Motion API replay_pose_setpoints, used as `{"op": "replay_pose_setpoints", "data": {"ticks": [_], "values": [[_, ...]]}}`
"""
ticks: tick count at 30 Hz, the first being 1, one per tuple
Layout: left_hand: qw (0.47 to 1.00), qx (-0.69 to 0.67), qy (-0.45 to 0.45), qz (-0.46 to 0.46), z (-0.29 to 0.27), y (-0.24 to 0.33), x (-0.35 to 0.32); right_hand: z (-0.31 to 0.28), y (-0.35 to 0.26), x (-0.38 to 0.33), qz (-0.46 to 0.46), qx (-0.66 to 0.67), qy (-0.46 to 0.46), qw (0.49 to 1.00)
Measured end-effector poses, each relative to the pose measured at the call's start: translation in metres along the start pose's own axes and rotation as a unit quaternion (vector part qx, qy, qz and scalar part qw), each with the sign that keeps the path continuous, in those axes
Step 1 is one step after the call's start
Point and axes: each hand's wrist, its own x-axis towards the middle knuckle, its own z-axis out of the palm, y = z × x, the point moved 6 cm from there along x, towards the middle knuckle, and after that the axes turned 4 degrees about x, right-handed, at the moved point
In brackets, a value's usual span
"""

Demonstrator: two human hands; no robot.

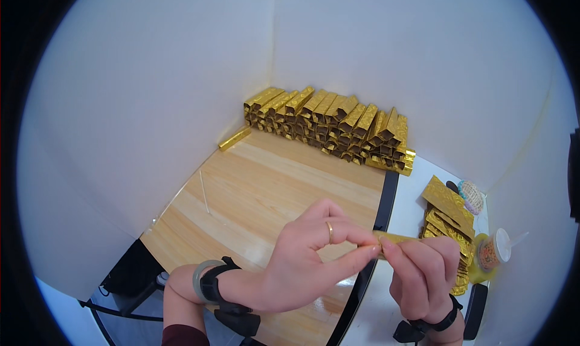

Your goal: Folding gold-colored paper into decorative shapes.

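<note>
The middle of the wooden counter (266,183) lies bare, open to a reach from the near edge. At the far corner a stacked row of gold foil boxes (329,125) blocks the way along the white walls, with one loose gold box (234,139) at its left. To the right, a pile of flat gold sheets (448,225) and a cup with a straw (492,252) crowd the white surface.

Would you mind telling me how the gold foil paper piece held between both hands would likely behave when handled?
The gold foil paper piece, pinched by the left hand and right hand, looks thin, so probably light and floppy. Its shiny embossed surface may be slightly slippery, and it likely creases easily.
</note>
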Motion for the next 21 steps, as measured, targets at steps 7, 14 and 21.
{"op": "replay_pose_setpoints", "data": {"ticks": [7,14,21], "values": [[0.995,0.068,0.003,0.075,-0.001,-0.006,0.006,0.014,0.017,0.005,0.126,0.112,-0.023,0.985],[0.992,0.039,0.001,0.124,0.002,-0.004,0.007,0.004,0.018,0.005,0.149,0.114,-0.028,0.982],[0.991,0.066,0.030,0.112,-0.006,0.003,0.006,0.002,0.016,0.004,0.127,0.083,-0.014,0.988]]}}
